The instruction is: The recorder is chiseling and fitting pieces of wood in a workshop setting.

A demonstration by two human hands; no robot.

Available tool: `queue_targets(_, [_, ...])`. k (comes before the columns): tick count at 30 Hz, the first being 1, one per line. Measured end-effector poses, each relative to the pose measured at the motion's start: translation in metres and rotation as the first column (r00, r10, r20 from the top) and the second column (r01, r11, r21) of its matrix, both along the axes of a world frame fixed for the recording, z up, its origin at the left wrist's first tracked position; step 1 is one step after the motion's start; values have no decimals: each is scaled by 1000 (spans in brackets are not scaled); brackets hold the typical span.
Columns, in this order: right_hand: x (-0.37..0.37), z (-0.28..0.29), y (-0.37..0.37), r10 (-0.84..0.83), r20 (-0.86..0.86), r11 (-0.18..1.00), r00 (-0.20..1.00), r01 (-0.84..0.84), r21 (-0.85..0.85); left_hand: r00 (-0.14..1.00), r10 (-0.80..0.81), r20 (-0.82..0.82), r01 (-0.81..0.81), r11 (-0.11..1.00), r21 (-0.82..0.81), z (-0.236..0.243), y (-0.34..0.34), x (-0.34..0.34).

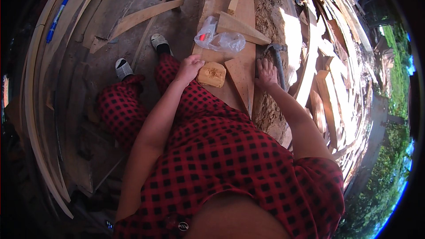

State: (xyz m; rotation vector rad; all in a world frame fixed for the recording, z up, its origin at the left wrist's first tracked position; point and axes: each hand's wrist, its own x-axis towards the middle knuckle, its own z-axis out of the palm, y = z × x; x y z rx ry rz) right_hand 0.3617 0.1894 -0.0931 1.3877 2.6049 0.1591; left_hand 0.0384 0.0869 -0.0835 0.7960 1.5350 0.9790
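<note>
My left hand [190,68] is closed, with thumb and fingers drawn together, right by the left edge of a small wooden block [211,75]. Whatever it may pinch is too small to see. A rough hollow marks the top of the block, which rests on a wide wooden board [228,93]. Fingers spread, my right hand [267,74] lies flat at the board's right side, against a rough-barked log. Just beside it is a hammer [279,62] with a dark handle, which I do not grip. A wedge-shaped wood piece [239,79] lies between my hands.
Beyond the block, a clear plastic bag [226,42] with something red inside lies by a tapered plank [243,28] and a short stick [234,1]. Split timber [325,93] is piled at right. Boards at left carry a blue marker [57,20].
</note>
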Motion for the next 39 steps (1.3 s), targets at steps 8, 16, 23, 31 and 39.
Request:
queue_targets(8, [6,-23,17,44,22,997,999,-43,-64,998,69,-7,-69,996,49,0,0,3])
queue_targets(16, [44,25,-3,-36,-249,998,968,24,-52,1000,-15,-1,15,999,-31,3,6,3])
queue_targets(23, [30,130,-37,-140,-700,980,701,198,2,980,30,-197,4,986,168,-26,4,2])
queue_targets(31, [-59,257,-33,-46,-764,966,644,-166,-198,962,-263,-79,275,918,287,136,8,44])
queue_targets(39, [-163,271,-46,192,-839,833,509,-536,-134,934,-147,-326,282,863,419,161,-9,18])
